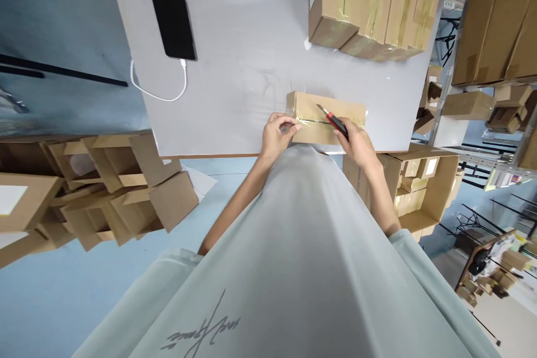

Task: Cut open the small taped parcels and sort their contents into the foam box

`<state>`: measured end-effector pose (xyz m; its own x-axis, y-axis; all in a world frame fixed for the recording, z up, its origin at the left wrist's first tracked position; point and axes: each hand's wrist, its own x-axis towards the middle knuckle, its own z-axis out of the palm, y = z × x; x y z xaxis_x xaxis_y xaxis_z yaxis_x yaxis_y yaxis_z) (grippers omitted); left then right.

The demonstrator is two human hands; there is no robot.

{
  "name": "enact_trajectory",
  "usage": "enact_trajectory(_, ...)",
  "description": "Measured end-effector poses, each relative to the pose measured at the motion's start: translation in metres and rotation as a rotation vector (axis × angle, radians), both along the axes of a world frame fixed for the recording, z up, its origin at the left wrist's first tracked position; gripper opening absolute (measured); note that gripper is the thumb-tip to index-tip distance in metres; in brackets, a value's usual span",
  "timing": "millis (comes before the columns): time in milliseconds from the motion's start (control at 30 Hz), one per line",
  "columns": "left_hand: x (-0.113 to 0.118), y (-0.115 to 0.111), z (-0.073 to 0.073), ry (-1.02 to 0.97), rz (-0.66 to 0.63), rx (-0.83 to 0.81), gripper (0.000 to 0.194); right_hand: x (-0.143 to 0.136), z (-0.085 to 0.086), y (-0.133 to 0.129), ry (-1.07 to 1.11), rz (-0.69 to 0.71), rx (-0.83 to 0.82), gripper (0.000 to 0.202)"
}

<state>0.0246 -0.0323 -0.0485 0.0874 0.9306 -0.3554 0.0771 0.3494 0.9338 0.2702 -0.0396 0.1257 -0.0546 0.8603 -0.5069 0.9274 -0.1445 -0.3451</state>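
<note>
A long brown cardboard box (327, 104) with clear tape along its middle lies near the front edge of the grey table (235, 39). At the box's left end is my left hand (277, 135), thumb and fingers pinched together at the taped corner; what they pinch is too small to make out. My right hand (357, 142) is closed around a red and black utility knife (335, 123), its tip pointing up and left over the top of the box.
A black phone (174, 25) with a white cable lies at the table's back left. Several taped boxes (335, 5) stand at the back right. Open cartons (113, 179) are on the left, and a carton of small boxes (444, 184) is at right below the table edge.
</note>
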Motion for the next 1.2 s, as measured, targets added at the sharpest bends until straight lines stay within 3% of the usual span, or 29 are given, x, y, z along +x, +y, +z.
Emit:
enact_trajectory(167, 0.006, -0.002, 0.002, -0.011, 0.065, -0.024, 0.018, -0.028, 0.025, 0.042, -0.052, 0.306, -0.149, 0.046)
enact_trajectory(300, 0.007, 0.0, 0.005, -0.015, 0.085, -0.047, 0.013, -0.039, 0.039, 0.066, -0.186, 0.465, -0.214, 0.043)
enact_trajectory(467, 0.004, 0.001, 0.015, 0.011, 0.07, -0.1, 0.011, -0.046, 0.047, 0.078, -0.256, 0.571, -0.22, 0.041)
enact_trajectory(733, 0.006, 0.002, 0.021, 0.009, 0.08, -0.116, 0.011, -0.053, 0.051, 0.079, -0.327, 0.62, -0.209, 0.041)
enact_trajectory(867, 0.006, 0.003, 0.021, 0.013, 0.07, -0.123, 0.012, -0.057, 0.046, 0.079, -0.353, 0.622, -0.205, 0.042)
enact_trajectory(1067, 0.006, 0.004, 0.02, 0.034, 0.086, -0.128, 0.01, -0.066, 0.019, 0.079, -0.285, 0.642, -0.143, 0.043)
enact_trajectory(1200, 0.006, 0.003, 0.019, 0.029, 0.105, -0.155, 0.009, -0.058, 0.011, 0.075, -0.281, 0.607, -0.133, 0.042)
